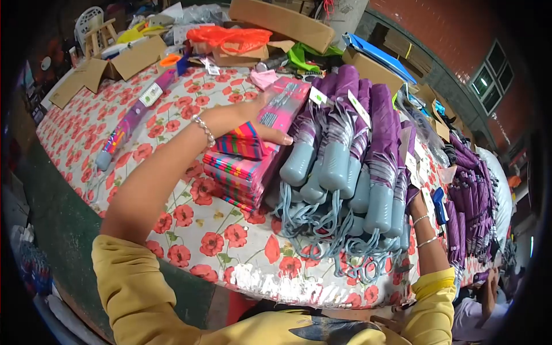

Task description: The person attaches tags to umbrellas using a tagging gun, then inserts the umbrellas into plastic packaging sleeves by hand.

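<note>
My left hand (261, 119) is on top of a stack of pink printed plastic sleeves (236, 181) with striped ends. Its thumb presses across the upper sleeve (284, 103), and the other fingers are mostly hidden. Right beside the stack lies a pile of folded purple umbrellas (384, 126) with grey handles and wrist loops, several carrying white tags. My right hand (415, 198) is at the right side of this pile, its fingers hidden by the umbrellas. A single umbrella in a printed sleeve (135, 118) lies apart on the left of the table.
A red-flowered cloth (201, 236) covers the table. Cardboard boxes (282, 24), an orange-red plastic bag (230, 39) and green plastic (310, 56) line the far edge. A blue tool (440, 206) lies to the right, near more purple umbrellas (474, 195). Another person (483, 313) is at lower right.
</note>
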The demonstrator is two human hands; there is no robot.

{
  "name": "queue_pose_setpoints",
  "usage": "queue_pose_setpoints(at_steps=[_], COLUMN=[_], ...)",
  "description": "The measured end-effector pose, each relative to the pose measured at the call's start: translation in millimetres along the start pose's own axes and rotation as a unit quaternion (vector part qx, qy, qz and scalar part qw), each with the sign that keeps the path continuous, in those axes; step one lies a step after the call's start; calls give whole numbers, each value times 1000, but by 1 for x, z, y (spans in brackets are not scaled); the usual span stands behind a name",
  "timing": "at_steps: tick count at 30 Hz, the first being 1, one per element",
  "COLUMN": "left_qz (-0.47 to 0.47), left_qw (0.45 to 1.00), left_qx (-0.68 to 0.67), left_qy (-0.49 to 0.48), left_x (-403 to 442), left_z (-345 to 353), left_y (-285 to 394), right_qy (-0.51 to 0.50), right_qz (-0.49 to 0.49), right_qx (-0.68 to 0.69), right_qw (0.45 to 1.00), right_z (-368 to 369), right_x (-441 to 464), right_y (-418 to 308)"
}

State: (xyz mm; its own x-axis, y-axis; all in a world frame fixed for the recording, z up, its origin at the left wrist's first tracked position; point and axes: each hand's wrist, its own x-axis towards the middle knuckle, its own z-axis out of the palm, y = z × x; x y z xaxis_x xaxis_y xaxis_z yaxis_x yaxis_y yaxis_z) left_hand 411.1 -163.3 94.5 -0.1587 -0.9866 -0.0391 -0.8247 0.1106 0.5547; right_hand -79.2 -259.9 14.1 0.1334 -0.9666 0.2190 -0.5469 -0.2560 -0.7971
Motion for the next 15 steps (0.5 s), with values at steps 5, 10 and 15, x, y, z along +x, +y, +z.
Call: queue_pose_setpoints(at_steps=[5, 10, 15], left_qz=[26, -21, -24], left_qw=[999, 997, 994], left_qx=[0, 62, 103], left_qy=[20, 37, -14], left_x=[5, -8, -15], left_z=[-2, -19, -53], left_y=[-15, -36, -84], right_qy=[-8, -22, -29], right_qz=[-5, -24, -79], right_qx=[-24, -46, -86], right_qw=[1000, 998, 993], right_z=[16, 42, 80], right_x=[5, 16, 37], right_y=[-7, -14, -28])
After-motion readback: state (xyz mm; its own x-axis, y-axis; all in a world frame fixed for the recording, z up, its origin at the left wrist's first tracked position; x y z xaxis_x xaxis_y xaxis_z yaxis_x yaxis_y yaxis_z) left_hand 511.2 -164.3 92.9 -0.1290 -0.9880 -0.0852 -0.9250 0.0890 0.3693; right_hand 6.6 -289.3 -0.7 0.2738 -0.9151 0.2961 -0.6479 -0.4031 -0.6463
